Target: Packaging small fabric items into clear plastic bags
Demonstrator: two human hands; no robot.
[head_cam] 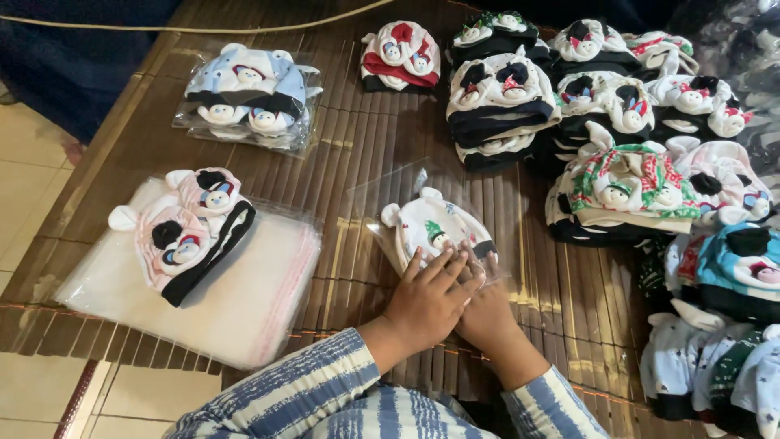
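Note:
My left hand [429,299] lies flat, fingers spread, over my right hand [486,313]. Both press on the near end of a clear plastic bag [388,193] that holds a white baby hat with small ears [432,228]. The bag rests on a brown bamboo mat [357,138]. My sleeves are blue-and-white striped. Most of my right hand is hidden under the left one.
A stack of empty clear bags [244,301] lies at the left with two pink hats [185,232] on it. A bagged bundle of pale blue hats [248,93] sits behind. Piles of loose printed hats [626,106] fill the right side. Tiled floor [24,171] borders the mat's left.

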